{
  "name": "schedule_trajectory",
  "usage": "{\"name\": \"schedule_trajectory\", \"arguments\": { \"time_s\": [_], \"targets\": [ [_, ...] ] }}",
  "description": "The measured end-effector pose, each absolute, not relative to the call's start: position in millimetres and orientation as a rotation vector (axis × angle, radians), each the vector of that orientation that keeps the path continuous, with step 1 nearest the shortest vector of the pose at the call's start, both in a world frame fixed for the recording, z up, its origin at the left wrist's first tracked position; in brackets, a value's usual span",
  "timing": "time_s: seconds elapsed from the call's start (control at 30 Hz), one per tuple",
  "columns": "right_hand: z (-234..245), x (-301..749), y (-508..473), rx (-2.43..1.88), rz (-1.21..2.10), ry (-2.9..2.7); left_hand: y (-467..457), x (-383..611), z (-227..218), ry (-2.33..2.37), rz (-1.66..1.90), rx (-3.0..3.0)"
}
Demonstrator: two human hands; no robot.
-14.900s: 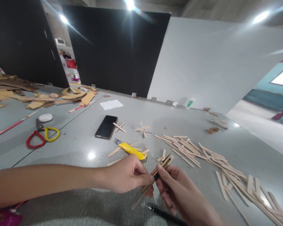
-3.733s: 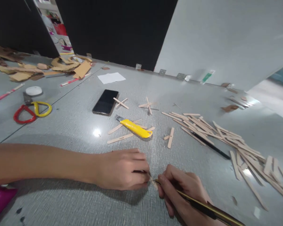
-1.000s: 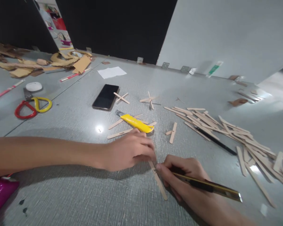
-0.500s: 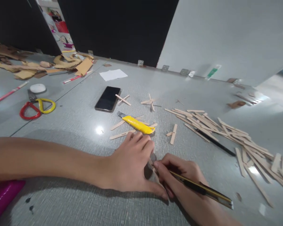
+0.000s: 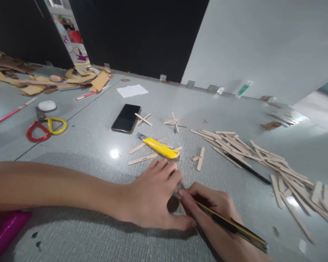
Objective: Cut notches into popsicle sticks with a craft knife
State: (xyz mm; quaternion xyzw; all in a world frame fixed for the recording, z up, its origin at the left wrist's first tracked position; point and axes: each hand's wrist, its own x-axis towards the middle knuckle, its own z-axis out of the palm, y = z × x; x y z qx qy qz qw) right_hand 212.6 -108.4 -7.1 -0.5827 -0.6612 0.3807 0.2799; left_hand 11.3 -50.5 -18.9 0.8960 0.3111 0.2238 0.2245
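Note:
My right hand [image 5: 215, 211] grips a slim black-and-gold craft knife [image 5: 232, 225], its tail end pointing toward the lower right. The knife's tip is close to a wooden craft stick [image 5: 182, 208], mostly hidden between my two hands. With fingers bent and thumb reaching toward my right hand, my left hand [image 5: 155, 200] holds that stick down on the grey table [image 5: 98, 236]. Just beyond my left fingertips, a yellow snap-off cutter [image 5: 161, 147] lies across several craft sticks [image 5: 142, 159]. Two sticks joined crosswise [image 5: 200, 159] rest nearby.
A loose pile of craft sticks [image 5: 278, 163] spreads over the right side, with a black pen-like tool [image 5: 248, 168] among it. A phone [image 5: 126, 118], crossed sticks [image 5: 175, 122], white paper [image 5: 132, 91], scissors [image 5: 38, 131] and cardboard scraps [image 5: 35, 82] lie farther off.
The view has tilted slightly, so the table items sit a little lower. My left fingers have shifted slightly toward my right hand; both hands keep their holds.

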Motion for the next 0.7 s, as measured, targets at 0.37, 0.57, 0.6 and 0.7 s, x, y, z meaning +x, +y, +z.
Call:
{"name": "schedule_trajectory", "arguments": {
  "time_s": [0.37, 0.57, 0.6, 0.7],
  "targets": [
    [-7.7, 214.4, -113.0, -1.451, 1.026, -1.917, -47.5, 16.0, -27.5, 0.85, 0.656, 2.451],
    [-4.7, 210.7, -113.9, -1.315, 0.891, -2.077, -44.4, 13.0, -31.2, 0.773, 0.603, 2.603],
    [-3.9, 210.6, -113.3, -1.31, 0.877, -2.085, -44.7, 12.6, -31.8, 0.772, 0.611, 2.601],
    [-3.5, 212.2, -111.1, -1.313, 0.84, -2.094, -45.2, 12.2, -32.4, 0.765, 0.647, 2.529]
  ]
}}
